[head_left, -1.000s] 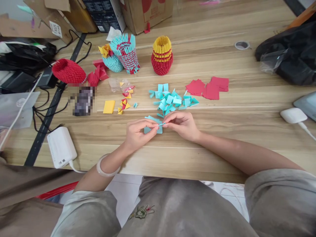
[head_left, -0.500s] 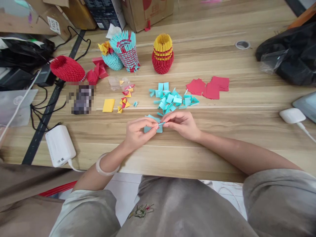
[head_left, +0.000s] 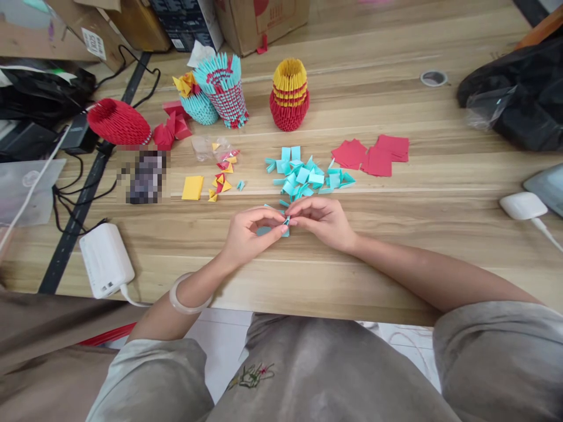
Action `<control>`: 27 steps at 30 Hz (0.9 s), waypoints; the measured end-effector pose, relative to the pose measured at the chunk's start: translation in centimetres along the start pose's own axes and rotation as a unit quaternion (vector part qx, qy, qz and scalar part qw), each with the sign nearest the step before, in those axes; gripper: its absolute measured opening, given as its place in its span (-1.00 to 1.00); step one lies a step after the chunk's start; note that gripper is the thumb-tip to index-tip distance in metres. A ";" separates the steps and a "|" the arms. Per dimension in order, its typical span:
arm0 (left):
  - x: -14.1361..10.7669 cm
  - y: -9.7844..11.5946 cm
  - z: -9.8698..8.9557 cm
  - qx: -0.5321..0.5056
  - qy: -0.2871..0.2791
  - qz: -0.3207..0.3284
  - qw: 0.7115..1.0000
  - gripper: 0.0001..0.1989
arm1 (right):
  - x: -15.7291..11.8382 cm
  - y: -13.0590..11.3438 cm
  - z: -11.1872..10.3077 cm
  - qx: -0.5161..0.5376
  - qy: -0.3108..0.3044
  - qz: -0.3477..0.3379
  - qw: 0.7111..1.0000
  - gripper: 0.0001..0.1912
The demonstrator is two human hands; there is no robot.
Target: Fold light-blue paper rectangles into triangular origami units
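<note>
Between the fingertips of both hands is a small folded piece of light-blue paper (head_left: pixel 287 221), its folded edges facing me. My left hand (head_left: pixel 255 233) pinches it from the left with thumb and fingers. From the right, my right hand (head_left: pixel 323 223) pinches the same piece. Underneath lie flat light-blue paper sheets (head_left: pixel 264 231), mostly covered by my left hand. Just beyond my fingers spreads a loose pile of folded light-blue papers (head_left: pixel 302 176).
Red paper squares (head_left: pixel 378 160) lie right of the pile, a yellow paper stack (head_left: pixel 192 188) left. Behind stand a red-and-yellow paper vase (head_left: pixel 289 97) and a blue-and-red one (head_left: pixel 226 97). A white power bank-like box (head_left: pixel 107 259) with a cable sits at left, a white adapter (head_left: pixel 523 206) at right.
The light-blue paper between my fingers has turned from a flat strip to a bent fold. My left hand has shifted slightly right, covering more of the sheets below.
</note>
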State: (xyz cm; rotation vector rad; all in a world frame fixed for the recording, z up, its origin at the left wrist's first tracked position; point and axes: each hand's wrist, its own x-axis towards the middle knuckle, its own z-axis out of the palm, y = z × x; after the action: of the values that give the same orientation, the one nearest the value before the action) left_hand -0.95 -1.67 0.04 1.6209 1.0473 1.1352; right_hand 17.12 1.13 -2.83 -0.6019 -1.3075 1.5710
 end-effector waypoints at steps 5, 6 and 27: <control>-0.2 0.1 0.0 -0.014 0.007 -0.058 0.998 -0.80 | -0.1 0.1 -0.1 -0.011 -0.013 -0.006 1.000 -0.88; -0.1 0.1 0.0 -0.012 0.010 -0.062 0.998 -0.80 | -0.1 0.1 -0.2 -0.017 -0.018 -0.009 1.000 -0.85; -0.1 0.6 -0.3 0.213 0.025 0.104 0.971 -0.92 | 0.0 -0.3 -0.1 -0.076 -0.055 -0.025 0.995 -0.95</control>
State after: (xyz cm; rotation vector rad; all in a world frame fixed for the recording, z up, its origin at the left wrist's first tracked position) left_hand -1.14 -1.83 0.68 2.0885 1.2370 1.1452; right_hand 17.29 1.14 -2.62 -0.5775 -1.5251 1.4900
